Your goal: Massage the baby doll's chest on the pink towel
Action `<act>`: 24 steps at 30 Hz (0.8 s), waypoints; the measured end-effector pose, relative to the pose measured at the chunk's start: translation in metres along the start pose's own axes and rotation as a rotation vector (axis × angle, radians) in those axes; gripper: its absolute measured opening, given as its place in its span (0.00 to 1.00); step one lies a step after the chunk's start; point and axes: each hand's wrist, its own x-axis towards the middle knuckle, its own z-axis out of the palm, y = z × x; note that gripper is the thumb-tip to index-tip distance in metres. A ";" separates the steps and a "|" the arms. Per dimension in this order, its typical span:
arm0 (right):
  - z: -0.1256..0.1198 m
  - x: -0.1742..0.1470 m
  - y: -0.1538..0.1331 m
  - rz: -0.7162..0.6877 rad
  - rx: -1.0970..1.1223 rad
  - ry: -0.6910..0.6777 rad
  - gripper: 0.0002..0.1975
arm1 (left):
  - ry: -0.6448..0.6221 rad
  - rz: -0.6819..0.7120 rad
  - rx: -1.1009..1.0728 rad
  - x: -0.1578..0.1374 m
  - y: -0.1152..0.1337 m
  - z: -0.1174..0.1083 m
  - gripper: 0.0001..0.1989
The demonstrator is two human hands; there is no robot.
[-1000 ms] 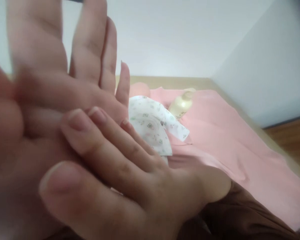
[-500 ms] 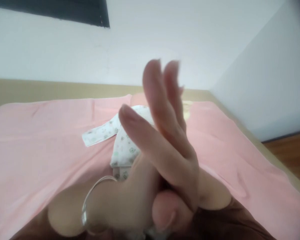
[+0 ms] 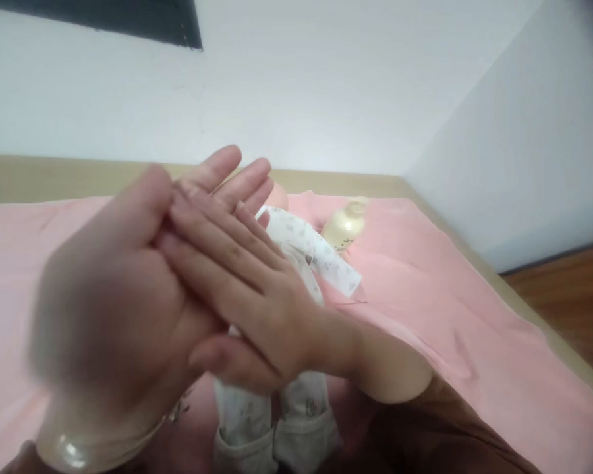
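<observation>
Palm turned up, my left hand (image 3: pixel 103 296) is open with its fingers stretched out, and a silver bracelet (image 3: pixel 72 453) circles its wrist. Across that palm lies my right hand (image 3: pixel 257 289), its fingers straight and flat against it. No object shows between the two hands. Behind and below them a small baby-like figure (image 3: pixel 321 255) lies in white printed baby clothes, with one sleeve and two cuffed trouser legs showing. My hands cover its middle and most of its head; whether it is a doll I cannot tell. A pale yellow bottle (image 3: pixel 344 225) leans or lies beyond the sleeve.
A pink blanket (image 3: pixel 449 283) spreads over a surface with a beige edge (image 3: pixel 326 181). White walls (image 3: pixel 316 85) rise behind and to the right. A dark panel (image 3: pixel 128 20) is on the wall at upper left, and wooden floor (image 3: pixel 568 309) shows at right.
My hands have moved left and turned. My left palm now faces up, with my right hand's flat fingers across it. The bottle and the right sleeve have come into view.
</observation>
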 end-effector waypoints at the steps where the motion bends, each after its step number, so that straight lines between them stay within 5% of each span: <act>1: 0.003 0.001 0.008 0.007 0.018 0.041 0.23 | -0.009 -0.086 -0.059 0.007 0.000 0.007 0.24; 5: 0.013 0.009 0.044 0.046 0.253 0.196 0.19 | 0.048 -0.127 -0.254 0.041 -0.020 0.029 0.18; 8: 0.021 0.016 0.076 0.286 0.482 0.361 0.14 | 0.097 -0.113 -0.350 0.066 -0.047 0.039 0.12; 12: 0.036 0.015 0.113 0.462 0.413 0.536 0.14 | 0.139 -0.119 -0.333 0.095 -0.090 0.045 0.15; 18: 0.052 0.003 0.146 0.401 -0.052 0.381 0.20 | 0.226 0.251 0.209 0.119 -0.133 0.030 0.15; 24: 0.055 0.005 0.162 0.355 -0.268 0.098 0.19 | 0.156 0.330 0.417 0.121 -0.156 0.009 0.19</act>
